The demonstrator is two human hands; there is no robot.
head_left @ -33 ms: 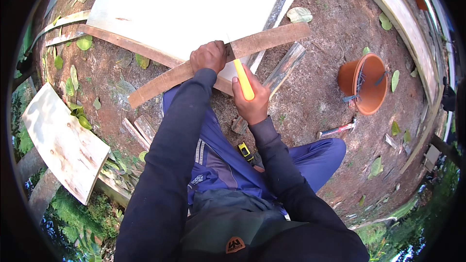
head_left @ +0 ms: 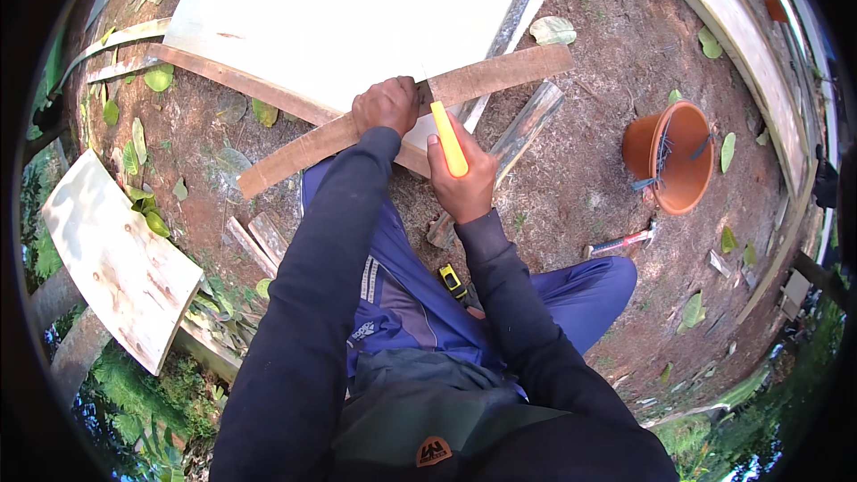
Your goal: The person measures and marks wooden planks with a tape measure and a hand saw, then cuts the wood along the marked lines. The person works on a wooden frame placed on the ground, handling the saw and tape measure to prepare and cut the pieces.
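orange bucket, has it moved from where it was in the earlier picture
No. The orange bucket sits at the same spot on the dirt, same gap to the white board edge beside it.

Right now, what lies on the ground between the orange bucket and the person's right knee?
In the head view, a hammer lies on bare soil between the orange bucket and the right knee.

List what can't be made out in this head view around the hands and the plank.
- Head view: the working end of the yellow-handled tool is hidden behind the left hand and the wooden plank.
- Head view: contents of the orange bucket are too small to identify.
- Head view: the small tool on the ground is too small to name.
- Head view: the right hand hides its own fingertips.
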